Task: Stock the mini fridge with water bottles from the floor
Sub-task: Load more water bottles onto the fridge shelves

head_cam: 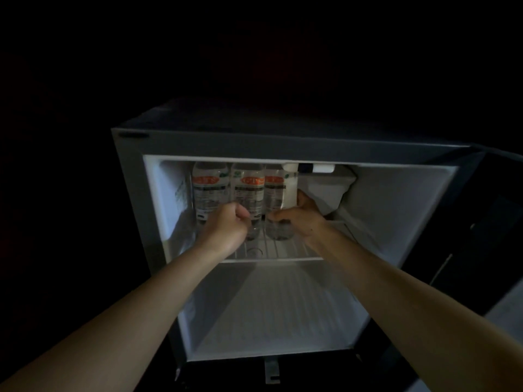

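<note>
- standing upright in a row on the wire shelf (283, 248) of the mini fridge (283, 145) are three clear water bottles with orange-banded labels: the left bottle (210, 188), the middle bottle (248, 190) and the right bottle (278, 190), each just beside the next.
- the left bottle stands near the left inner wall, and the tops of all three reach close to the ceiling of the upper compartment.
- the right hand (300, 216) grips the right bottle low on its body, thumb across the front and fingers curled round the far side.
- the left hand (226, 224) is curled into a loose fist in front of the lower parts of the left and middle bottles; whether it actually holds either one cannot be told.
- both forearms reach in from the bottom corners of the view and meet at the shelf.
- just right of the bottles, a white boxed compartment (325, 188) fills the upper right of the interior, with a small white housing (311, 167) at the ceiling above it.
- below the shelf, the lower compartment (268, 306) shows ribbed white walls.
- the dark door (495, 222) stands open on the right.
- the surroundings are too dark to make out.
</note>
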Tool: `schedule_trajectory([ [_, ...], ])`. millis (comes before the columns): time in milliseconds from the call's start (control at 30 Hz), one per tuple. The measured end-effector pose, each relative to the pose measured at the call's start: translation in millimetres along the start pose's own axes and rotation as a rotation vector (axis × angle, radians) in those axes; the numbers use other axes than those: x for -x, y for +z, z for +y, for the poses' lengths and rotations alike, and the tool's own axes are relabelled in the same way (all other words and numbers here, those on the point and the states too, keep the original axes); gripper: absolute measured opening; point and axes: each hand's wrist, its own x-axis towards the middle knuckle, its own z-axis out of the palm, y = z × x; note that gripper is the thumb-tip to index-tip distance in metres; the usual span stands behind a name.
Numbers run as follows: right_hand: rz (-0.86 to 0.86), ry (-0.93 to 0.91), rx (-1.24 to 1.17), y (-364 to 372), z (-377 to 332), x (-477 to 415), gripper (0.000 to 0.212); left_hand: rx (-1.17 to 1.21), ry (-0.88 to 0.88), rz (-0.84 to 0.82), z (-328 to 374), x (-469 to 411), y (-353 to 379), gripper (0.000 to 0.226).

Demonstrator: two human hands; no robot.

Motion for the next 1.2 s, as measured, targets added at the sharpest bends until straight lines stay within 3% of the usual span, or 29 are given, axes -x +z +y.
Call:
schedule_trajectory([
  [67,-0.017,-0.01,-0.007,3,-4,-1,0.041,-0.004,-0.004,0.012,0,-2,0,0.012],
  [500,-0.054,-0.126,-0.078,9,-5,12,0.055,-0.009,-0.024,0.031,-7,-8,6,0.013],
  [633,-0.106,-0.126,0.024,5,-4,17,0.052,0.005,-0.019,0.013,-10,-5,7,0.014],
  [733,-0.146,-0.111,0.146,-2,-6,18,0.039,0.008,-0.032,0.028,-10,-4,7,0.014],
  [933,-0.093,0.004,0.297,-12,15,5,0.076,0.022,-0.066,0.036,-4,10,11,0.024],
  [967,-0.054,0.001,0.339,-12,12,14,0.075,0.036,-0.077,0.034,-1,15,12,0.026],
  [1100,0.142,-0.086,0.495,-24,3,64,0.037,0.053,-0.069,0.045,15,44,17,0.018],
  [1200,0.192,-0.148,0.523,-38,5,108,0.021,0.048,-0.026,0.038,32,72,19,0.016],
])
